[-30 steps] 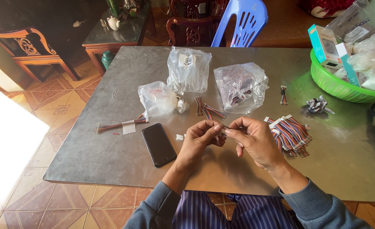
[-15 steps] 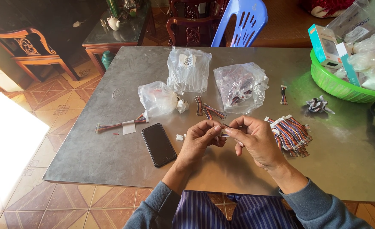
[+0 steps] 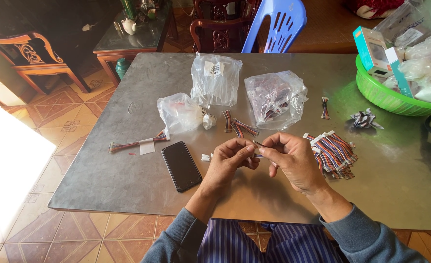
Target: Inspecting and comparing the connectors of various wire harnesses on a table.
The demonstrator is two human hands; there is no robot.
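While my left hand [image 3: 227, 163] and right hand [image 3: 293, 160] pinch a small wire lead [image 3: 257, 145] between fingertips at frame centre, I judge I'm mid-fitting it, needing steady alignment, the striped cable pile [image 3: 333, 153] lying just right.

whole scene a touch leftward in view; no shift of either hand

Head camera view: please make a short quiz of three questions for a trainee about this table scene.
1. True or false: the black phone lies left of the left hand.
2. What do both hands pinch between them?
3. Which is nearest the right hand: A green basket, B pile of striped cables, C blue chair?

Key: 1 true. 2 a small wire piece. 3 B.
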